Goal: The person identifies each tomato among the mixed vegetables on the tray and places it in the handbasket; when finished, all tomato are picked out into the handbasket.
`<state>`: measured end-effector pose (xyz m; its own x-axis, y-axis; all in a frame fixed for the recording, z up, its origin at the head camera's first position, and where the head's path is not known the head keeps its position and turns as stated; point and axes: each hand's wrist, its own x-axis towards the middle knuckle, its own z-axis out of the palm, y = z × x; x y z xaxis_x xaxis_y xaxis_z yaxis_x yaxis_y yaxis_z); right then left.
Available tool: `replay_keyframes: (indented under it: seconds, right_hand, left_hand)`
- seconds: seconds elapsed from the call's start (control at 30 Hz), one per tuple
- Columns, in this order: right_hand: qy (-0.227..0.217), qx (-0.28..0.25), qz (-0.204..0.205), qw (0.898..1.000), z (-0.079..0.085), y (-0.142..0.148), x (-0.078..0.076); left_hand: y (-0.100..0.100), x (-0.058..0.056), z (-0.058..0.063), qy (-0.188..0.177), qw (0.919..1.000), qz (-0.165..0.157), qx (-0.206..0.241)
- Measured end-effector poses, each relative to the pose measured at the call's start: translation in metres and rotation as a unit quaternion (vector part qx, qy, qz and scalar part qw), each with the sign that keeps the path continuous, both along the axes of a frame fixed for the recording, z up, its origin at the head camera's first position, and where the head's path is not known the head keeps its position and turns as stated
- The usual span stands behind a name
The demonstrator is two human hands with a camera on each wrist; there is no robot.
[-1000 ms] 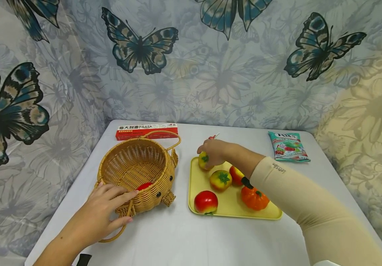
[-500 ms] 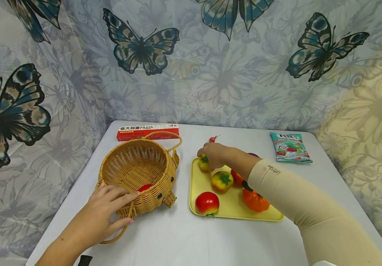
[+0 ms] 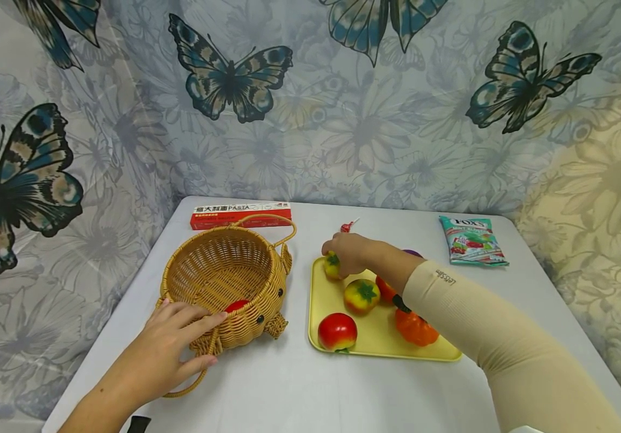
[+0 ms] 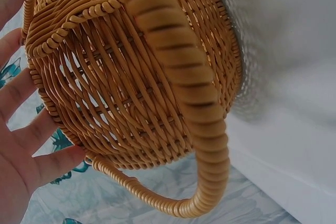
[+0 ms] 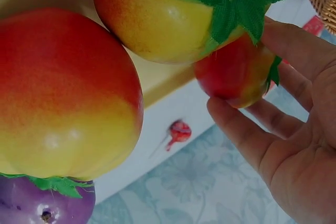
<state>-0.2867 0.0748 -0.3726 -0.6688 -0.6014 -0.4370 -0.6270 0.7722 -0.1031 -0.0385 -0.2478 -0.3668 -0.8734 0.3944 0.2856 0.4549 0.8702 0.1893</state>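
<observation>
In the head view my left hand (image 3: 164,343) rests on the near rim of a wicker basket (image 3: 218,264), its fingers nearly straight. The left wrist view has the fingertips at the woven rim, beside a looped handle (image 4: 205,129). Part of a red thing (image 3: 236,305) shows inside the basket. My right hand (image 3: 350,252) grips a red-and-yellow tomato (image 3: 332,266) with a green leafy top, at the far left corner of the yellow tray (image 3: 370,346). In the right wrist view, thumb and fingers lie around this tomato (image 5: 231,72).
Other red-and-yellow tomatoes (image 3: 361,296) and an orange pumpkin (image 3: 415,328) lie on the tray. A purple vegetable (image 5: 47,203) is mostly behind my forearm. Behind the tray is a red-wrapped lollipop (image 3: 347,227). A pasta box (image 3: 240,218) and a green candy bag (image 3: 472,240) stand farther back.
The right hand has shifted very slightly at the same tomato. My left hand stays on the basket rim.
</observation>
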Motion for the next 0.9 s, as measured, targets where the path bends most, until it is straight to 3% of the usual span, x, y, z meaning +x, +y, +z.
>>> replay_keyframes:
  seconds: [0.57, 0.9]
  right_hand:
    - [0.013, -0.008, 0.000, 1.000, 0.013, 0.005, 0.002]
    - [0.023, -0.027, 0.006, 0.999, 0.035, -0.001, 0.009]
  left_hand:
    - [0.001, 0.001, 0.001, -0.007, 1.0000, 0.005, -0.003]
    - [0.002, 0.001, 0.002, 0.000, 0.9999, 0.005, -0.009]
